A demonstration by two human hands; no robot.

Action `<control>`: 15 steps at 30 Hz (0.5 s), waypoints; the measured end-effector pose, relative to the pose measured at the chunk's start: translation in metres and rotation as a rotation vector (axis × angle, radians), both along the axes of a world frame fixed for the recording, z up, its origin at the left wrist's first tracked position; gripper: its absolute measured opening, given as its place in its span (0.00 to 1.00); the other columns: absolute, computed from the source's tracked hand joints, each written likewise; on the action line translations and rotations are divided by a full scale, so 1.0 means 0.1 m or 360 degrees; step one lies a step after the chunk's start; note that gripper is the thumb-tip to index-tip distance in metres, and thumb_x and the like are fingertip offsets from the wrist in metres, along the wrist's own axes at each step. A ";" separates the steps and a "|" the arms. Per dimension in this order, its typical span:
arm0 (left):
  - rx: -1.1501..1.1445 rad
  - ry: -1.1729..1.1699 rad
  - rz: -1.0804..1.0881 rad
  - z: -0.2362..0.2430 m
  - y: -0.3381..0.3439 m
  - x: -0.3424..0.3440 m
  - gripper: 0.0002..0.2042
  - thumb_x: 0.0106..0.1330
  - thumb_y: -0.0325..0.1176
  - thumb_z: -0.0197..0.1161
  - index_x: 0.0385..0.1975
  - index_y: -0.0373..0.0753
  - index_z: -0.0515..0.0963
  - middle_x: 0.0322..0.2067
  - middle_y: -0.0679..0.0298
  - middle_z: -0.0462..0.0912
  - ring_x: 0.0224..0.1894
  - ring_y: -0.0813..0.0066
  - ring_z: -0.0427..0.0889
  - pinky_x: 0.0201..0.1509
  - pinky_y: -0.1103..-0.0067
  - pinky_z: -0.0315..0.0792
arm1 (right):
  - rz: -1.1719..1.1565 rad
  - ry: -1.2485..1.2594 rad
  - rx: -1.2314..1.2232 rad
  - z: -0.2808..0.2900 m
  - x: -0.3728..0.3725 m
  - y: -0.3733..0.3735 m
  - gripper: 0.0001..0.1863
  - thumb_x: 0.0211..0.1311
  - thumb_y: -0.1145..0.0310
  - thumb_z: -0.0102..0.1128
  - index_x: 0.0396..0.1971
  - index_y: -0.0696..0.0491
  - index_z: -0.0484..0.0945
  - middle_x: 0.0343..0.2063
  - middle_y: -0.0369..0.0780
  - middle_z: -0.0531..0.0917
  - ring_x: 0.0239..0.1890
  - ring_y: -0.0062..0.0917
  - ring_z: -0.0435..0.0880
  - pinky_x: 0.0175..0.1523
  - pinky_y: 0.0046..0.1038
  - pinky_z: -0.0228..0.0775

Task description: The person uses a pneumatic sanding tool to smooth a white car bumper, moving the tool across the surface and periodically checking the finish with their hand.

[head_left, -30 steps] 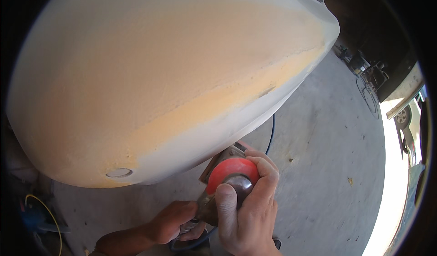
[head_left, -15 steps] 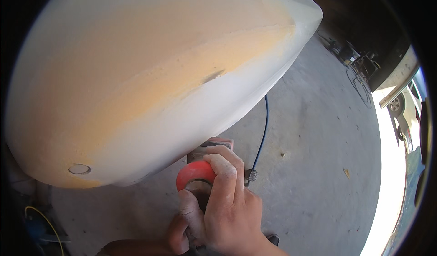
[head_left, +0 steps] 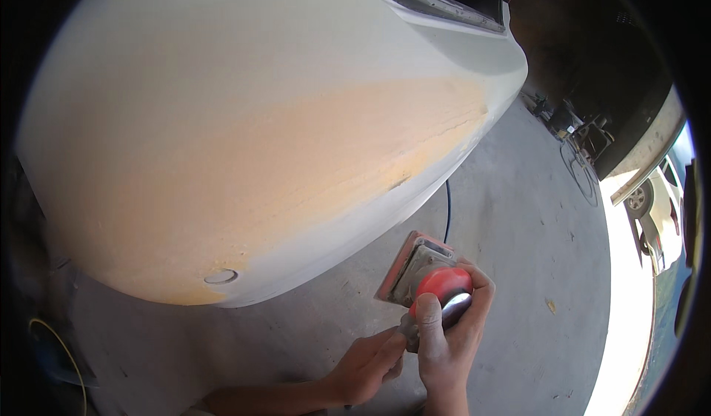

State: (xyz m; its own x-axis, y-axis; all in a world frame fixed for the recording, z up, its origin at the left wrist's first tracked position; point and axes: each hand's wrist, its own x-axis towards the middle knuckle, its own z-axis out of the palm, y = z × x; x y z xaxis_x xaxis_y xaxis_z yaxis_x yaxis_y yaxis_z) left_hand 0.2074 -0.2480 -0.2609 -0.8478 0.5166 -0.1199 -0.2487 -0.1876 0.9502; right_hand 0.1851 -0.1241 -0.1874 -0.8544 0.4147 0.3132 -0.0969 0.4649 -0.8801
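My right hand (head_left: 450,336) is wrapped round the red-topped body of an air sander (head_left: 444,283), its thumb over the near side. The sander's square, dusty pad is tilted up and faces the car panel, apart from it. With bent fingers, my left hand (head_left: 366,368) grips the grey lower end of the sander, below the red part. Across from them curves a white car body panel (head_left: 148,61), with a broad sanded patch of yellowish filler (head_left: 311,157). A dark gouge (head_left: 400,182) and a round hole (head_left: 221,276) show along its lower part.
Behind the sander a blue hose (head_left: 449,209) runs along the grey concrete floor (head_left: 518,268). Coiled cable and equipment (head_left: 581,146) lie at the far right. A yellow hose (head_left: 63,353) hangs at the lower left, and a parked car (head_left: 652,209) stands outside the bright doorway.
The sander has moved right, away from the panel's lower edge, and its pad has come into sight. My left hand now shows beside its lower end. The view has shifted, bringing in more upper panel.
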 end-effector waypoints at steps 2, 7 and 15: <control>-0.0358 0.0426 -0.0049 0.00 0.12 -0.04 0.15 0.80 0.42 0.47 0.46 0.36 0.74 0.25 0.59 0.79 0.26 0.63 0.80 0.32 0.68 0.72 | -0.0122 0.0047 -0.0572 -0.09 0.11 0.03 0.37 0.56 0.66 0.74 0.62 0.57 0.64 0.53 0.45 0.71 0.52 0.32 0.74 0.59 0.37 0.71; -0.0683 0.1131 0.0111 0.04 0.21 -0.12 0.16 0.74 0.37 0.54 0.57 0.36 0.73 0.31 0.52 0.85 0.38 0.45 0.85 0.40 0.59 0.76 | -0.0184 0.0337 -0.0890 -0.07 0.14 0.05 0.39 0.51 0.71 0.76 0.62 0.56 0.63 0.52 0.44 0.70 0.51 0.29 0.74 0.58 0.32 0.71; -0.0835 0.1491 0.0662 0.21 -0.32 -0.30 0.16 0.69 0.31 0.60 0.54 0.35 0.76 0.42 0.51 0.83 0.42 0.51 0.84 0.46 0.61 0.76 | 0.0568 0.1306 0.0358 0.42 -0.24 -0.45 0.32 0.51 0.64 0.78 0.57 0.56 0.76 0.54 0.55 0.81 0.43 0.41 0.87 0.41 0.31 0.85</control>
State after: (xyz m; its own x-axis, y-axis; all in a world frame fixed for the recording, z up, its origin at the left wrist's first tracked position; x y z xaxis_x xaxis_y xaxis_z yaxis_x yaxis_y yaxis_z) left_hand 0.1769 -0.2799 -0.2396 -0.8111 0.2487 0.5294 0.5844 0.3838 0.7150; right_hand 0.1606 -0.1694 -0.1455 -0.3945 0.0253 0.9186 -0.8212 0.4388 -0.3648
